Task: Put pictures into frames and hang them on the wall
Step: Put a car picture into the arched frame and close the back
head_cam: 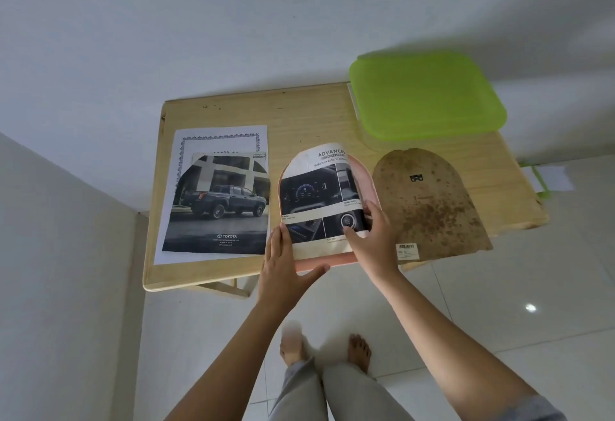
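i note a light wooden desk (309,114), smooth, with rounded corners, set against a white wall over glossy white floor tiles. on its far right corner sits a clear container with a translucent lime-green lid (427,94), rectangular with rounded corners.

to the right lies a brown backing board (429,207), arch-shaped, matt and blotched with dark stains. it carries a small black hanger (416,178) near the rounded end and a white barcode label (406,250) at the near left corner; the label's print is too small to read.

to the left lies a white sheet (219,144) with an ornamental printed border. on it rests a glossy truck picture (219,207), its top cut to an arch, marked "toyota".

the task item, a pink frame (339,258), arch-shaped, lies flat between the sheet and the board at the desk's near edge. its long axis runs near to far, the rounded end towards the wall. a cut picture (319,194) of a dashboard, headed "advanced", sits on it the same way round and bows upward; its smaller captions are not legible.

the left hand (283,264) is flat, fingers straight along the frame's left edge, thumb along the lower rim. the right hand (372,237) pinches the cut picture's lower right edge, thumb on its face.
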Tool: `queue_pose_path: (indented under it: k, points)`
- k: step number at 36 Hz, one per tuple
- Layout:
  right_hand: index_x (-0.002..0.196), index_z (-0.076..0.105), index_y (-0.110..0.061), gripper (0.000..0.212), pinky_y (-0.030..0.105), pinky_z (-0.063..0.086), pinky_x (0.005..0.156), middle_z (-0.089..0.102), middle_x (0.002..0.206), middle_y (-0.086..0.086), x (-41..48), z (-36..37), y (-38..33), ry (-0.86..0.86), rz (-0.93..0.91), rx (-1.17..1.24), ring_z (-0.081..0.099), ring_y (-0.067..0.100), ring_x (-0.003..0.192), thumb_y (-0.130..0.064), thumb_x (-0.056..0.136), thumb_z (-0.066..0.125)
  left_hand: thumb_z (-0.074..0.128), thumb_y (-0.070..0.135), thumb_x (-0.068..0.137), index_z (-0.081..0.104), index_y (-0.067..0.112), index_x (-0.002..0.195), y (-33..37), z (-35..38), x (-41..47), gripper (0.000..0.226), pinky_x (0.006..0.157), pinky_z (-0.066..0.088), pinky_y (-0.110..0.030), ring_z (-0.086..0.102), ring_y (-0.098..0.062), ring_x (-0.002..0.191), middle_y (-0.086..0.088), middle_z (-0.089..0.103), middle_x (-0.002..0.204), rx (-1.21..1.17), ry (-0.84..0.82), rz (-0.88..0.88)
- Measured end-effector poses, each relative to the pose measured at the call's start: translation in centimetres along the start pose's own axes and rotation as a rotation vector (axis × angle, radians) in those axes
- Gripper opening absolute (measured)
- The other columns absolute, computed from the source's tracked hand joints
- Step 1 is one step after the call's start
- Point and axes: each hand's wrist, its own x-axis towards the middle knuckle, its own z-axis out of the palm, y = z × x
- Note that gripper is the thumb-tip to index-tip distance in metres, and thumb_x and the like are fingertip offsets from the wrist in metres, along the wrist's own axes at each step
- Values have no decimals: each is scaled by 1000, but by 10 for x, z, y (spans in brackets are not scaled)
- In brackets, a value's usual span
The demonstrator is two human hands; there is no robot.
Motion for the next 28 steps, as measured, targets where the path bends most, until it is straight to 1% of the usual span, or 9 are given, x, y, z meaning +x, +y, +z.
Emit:
queue_pose_path:
  k: [3, 5, 6, 10, 14, 19, 22, 24, 28]
  points:
    - [128, 47, -15, 61, 24, 50, 83, 52, 113, -4, 11, -10, -2, -106, 158, 101, 55, 11, 100, -20, 74, 75, 49, 75, 72, -9, 17, 148, 0, -1, 1, 112, 113, 18, -41, -3, -19, 145, 3, -7, 157, -9, 4, -16]
    - [120, 50, -16, 54, 14, 49, 70, 59, 105, -5, 18, -20, -2, -176, 181, 173, 59, 7, 91, -15, 73, 77, 51, 74, 72, -8, 18, 148, 1, -1, 1, 112, 113, 19, -42, -2, -19, 145, 3, -7, 157, -32, 5, -22]
    - [118, 52, -16, 53, 12, 48, 67, 60, 101, -6, 22, -25, -1, -192, 172, 161, 59, 7, 89, -11, 72, 76, 52, 74, 71, -7, 18, 148, 1, -1, 1, 112, 113, 20, -43, -1, -19, 145, 3, -6, 157, -48, 7, -19]
    - [123, 53, -11, 55, 20, 50, 69, 61, 105, 2, 39, -52, 5, -162, 141, 70, 60, 16, 94, 1, 73, 71, 55, 75, 66, -2, 21, 148, 0, 0, 1, 113, 111, 26, -48, 9, -22, 144, 4, 2, 157, -94, 24, -4]
    - [126, 53, -13, 56, 39, 55, 84, 60, 120, 7, 51, -84, 17, -65, 154, 9, 59, 20, 102, 2, 75, 69, 62, 72, 63, 6, 21, 146, -2, 0, 2, 113, 108, 33, -53, 18, -23, 140, 2, 12, 153, -154, 48, 14]
    - [129, 51, -11, 55, 29, 50, 80, 58, 124, 8, 56, -126, 43, 17, 181, -124, 56, 24, 109, -1, 78, 68, 66, 71, 62, 11, 23, 144, -4, 2, 2, 110, 104, 37, -55, 25, -23, 136, 1, 20, 148, -206, 76, 50]
    - [126, 54, -8, 53, 33, 49, 86, 61, 118, 10, 64, -143, 61, 25, 186, -215, 57, 26, 108, 1, 76, 68, 64, 71, 64, 8, 23, 145, -4, 3, 0, 110, 106, 35, -55, 23, -24, 138, 1, 18, 150, -191, 82, 66]
    - [121, 57, -10, 48, 34, 49, 83, 62, 112, 11, 70, -150, 72, 34, 169, -306, 55, 27, 105, 1, 75, 66, 63, 70, 66, 4, 22, 146, -4, 4, -1, 111, 108, 32, -55, 18, -24, 140, 1, 13, 152, -172, 77, 69]
    - [123, 55, -9, 44, 41, 43, 92, 51, 124, 17, 74, -147, 79, 90, 167, -480, 41, 32, 118, -5, 80, 62, 59, 73, 66, 0, 23, 147, -4, 3, -1, 111, 106, 32, -55, 14, -25, 142, 3, 7, 154, -111, 66, 50]
